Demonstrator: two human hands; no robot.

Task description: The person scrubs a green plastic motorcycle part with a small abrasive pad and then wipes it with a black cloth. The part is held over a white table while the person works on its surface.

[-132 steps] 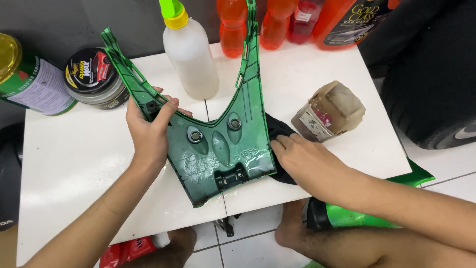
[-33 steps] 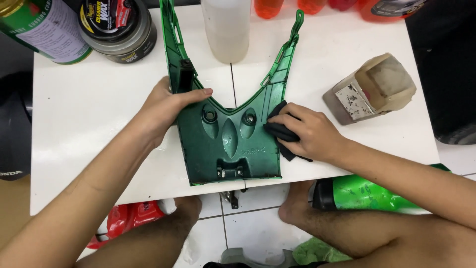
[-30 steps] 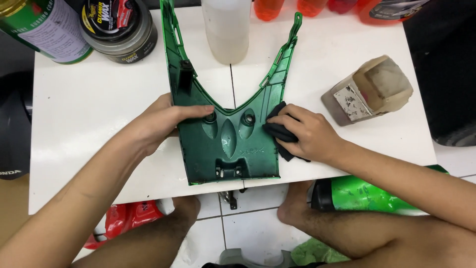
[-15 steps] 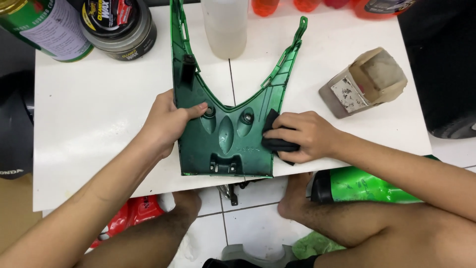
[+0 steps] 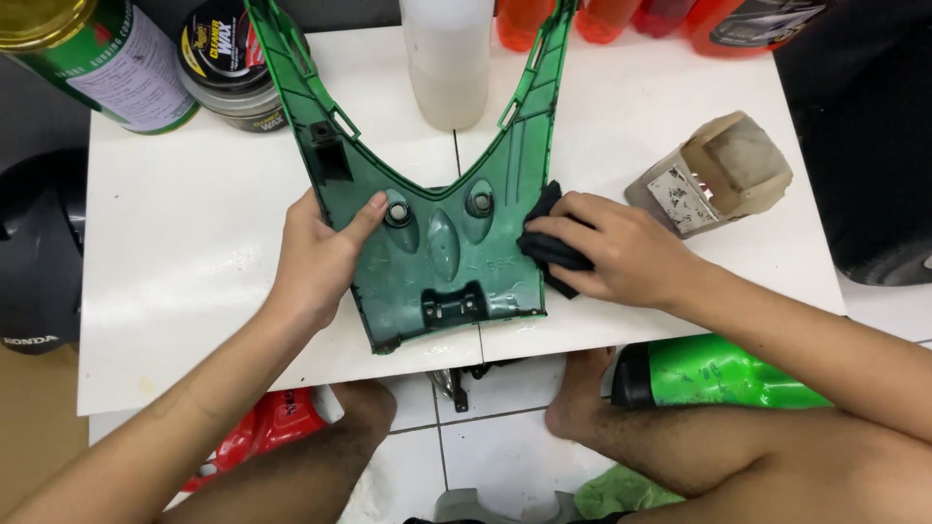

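A green Y-shaped plastic panel (image 5: 442,247) lies on the white table (image 5: 184,262), its two arms pointing away from me. My left hand (image 5: 316,257) grips the panel's left edge, thumb on its face near a round boss. My right hand (image 5: 612,252) presses a black cloth (image 5: 549,243) against the panel's right edge.
At the table's far side stand a green can (image 5: 107,63), a black round tin (image 5: 228,63), a white plastic bottle (image 5: 447,58) and several orange bottles (image 5: 602,17). A dirty beige container (image 5: 714,175) lies at right. A green cylinder (image 5: 714,374) rests below by my legs.
The view has shifted closer over the panel. My right hand with the cloth has moved along the panel's right edge. My left hand has stayed gripping the left edge.
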